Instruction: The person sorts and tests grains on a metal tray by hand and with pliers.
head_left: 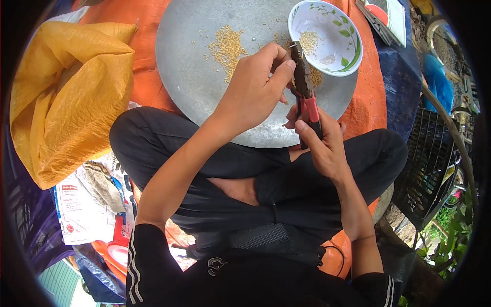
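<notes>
My right hand point(325, 140) grips pliers point(305, 84) by their red-and-black handles, with the dark jaws pointing up and away from me. Beside the jaws, my left hand point(261, 87) is closed in a pinch; whatever lies between its fingertips is too small to make out. Both hands are over a round grey metal tray point(194, 66). A pile of golden unhusked rice grains point(226, 48) lies on it, and more grains show partly behind the pliers. At the tray's upper right, a white bowl with green leaves point(340, 30) holds a small heap of pale rice grains point(309, 42).
My crossed legs point(169, 138) border the tray's near side. A yellow woven sack point(76, 102) lies left on the orange tarp point(148, 56), above a white printed sack point(76, 215). A black plastic crate point(424, 163) and a blue bag point(437, 84) are at right.
</notes>
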`<action>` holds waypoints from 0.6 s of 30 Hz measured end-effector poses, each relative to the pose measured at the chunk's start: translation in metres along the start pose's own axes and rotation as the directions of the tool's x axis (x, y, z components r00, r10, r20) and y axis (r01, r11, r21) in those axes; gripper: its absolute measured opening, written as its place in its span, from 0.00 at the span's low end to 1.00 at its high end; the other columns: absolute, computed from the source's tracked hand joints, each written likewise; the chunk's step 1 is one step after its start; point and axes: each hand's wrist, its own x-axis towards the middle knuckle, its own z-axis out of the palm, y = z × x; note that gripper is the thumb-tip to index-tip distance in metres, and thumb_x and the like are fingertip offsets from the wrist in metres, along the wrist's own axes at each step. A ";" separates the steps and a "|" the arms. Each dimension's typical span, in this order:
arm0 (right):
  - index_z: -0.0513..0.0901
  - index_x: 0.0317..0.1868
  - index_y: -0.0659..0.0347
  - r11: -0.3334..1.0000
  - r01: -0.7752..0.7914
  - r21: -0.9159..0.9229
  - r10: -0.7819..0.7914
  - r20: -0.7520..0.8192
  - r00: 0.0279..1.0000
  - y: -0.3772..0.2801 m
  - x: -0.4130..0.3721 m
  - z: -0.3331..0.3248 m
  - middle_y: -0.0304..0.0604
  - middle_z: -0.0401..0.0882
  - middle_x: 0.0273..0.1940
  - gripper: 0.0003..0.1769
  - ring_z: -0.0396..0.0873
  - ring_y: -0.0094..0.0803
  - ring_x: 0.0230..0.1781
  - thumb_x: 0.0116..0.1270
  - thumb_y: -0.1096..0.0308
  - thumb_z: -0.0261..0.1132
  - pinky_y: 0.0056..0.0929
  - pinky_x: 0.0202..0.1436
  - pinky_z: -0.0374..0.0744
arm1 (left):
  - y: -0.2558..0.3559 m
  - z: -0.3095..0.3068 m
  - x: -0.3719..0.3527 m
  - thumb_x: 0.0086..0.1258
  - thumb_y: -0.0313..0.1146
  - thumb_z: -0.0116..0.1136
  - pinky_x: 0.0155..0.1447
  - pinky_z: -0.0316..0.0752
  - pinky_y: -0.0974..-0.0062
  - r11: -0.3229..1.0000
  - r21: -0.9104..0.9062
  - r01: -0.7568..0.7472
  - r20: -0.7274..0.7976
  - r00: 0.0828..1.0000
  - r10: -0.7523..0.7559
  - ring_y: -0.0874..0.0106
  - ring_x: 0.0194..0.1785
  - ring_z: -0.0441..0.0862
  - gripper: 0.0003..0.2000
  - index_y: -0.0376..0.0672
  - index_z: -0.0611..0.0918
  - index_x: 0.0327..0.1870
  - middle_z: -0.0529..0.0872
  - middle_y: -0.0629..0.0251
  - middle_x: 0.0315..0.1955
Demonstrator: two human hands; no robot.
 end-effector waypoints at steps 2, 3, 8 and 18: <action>0.78 0.48 0.70 1.000 -0.026 0.002 0.026 0.004 1.000 0.002 0.000 0.000 0.45 0.79 0.39 0.13 0.77 0.30 0.37 0.75 0.66 0.62 0.30 0.45 0.75 | 0.000 0.000 0.000 0.80 0.36 0.51 0.34 0.79 0.79 1.000 0.004 0.007 0.000 1.000 -0.007 0.77 0.33 0.82 0.12 0.34 0.78 0.41 0.84 0.62 0.33; 0.78 0.48 0.70 0.999 0.038 0.014 -0.038 -0.003 0.999 0.006 0.001 0.001 0.45 0.80 0.40 0.13 0.77 0.30 0.37 0.74 0.66 0.62 0.30 0.45 0.75 | 0.000 0.000 0.000 0.80 0.36 0.51 0.34 0.79 0.79 1.000 0.003 0.005 -0.002 1.000 -0.005 0.77 0.34 0.82 0.12 0.34 0.78 0.41 0.84 0.62 0.33; 0.78 0.48 0.70 0.994 0.105 0.027 -0.105 -0.003 0.994 0.007 0.002 0.001 0.46 0.80 0.41 0.12 0.78 0.31 0.37 0.74 0.67 0.62 0.30 0.45 0.76 | -0.003 0.001 0.001 0.80 0.36 0.51 0.34 0.80 0.79 1.000 -0.002 -0.004 -0.009 1.000 0.004 0.77 0.36 0.83 0.12 0.34 0.78 0.41 0.84 0.63 0.33; 0.79 0.47 0.70 0.995 0.096 0.004 -0.096 0.007 0.995 0.005 0.003 0.000 0.47 0.81 0.43 0.13 0.80 0.33 0.40 0.74 0.66 0.63 0.32 0.47 0.76 | -0.002 0.000 0.001 0.80 0.36 0.51 0.33 0.81 0.79 1.000 0.000 0.002 -0.011 1.000 -0.002 0.76 0.36 0.84 0.13 0.33 0.78 0.42 0.84 0.62 0.33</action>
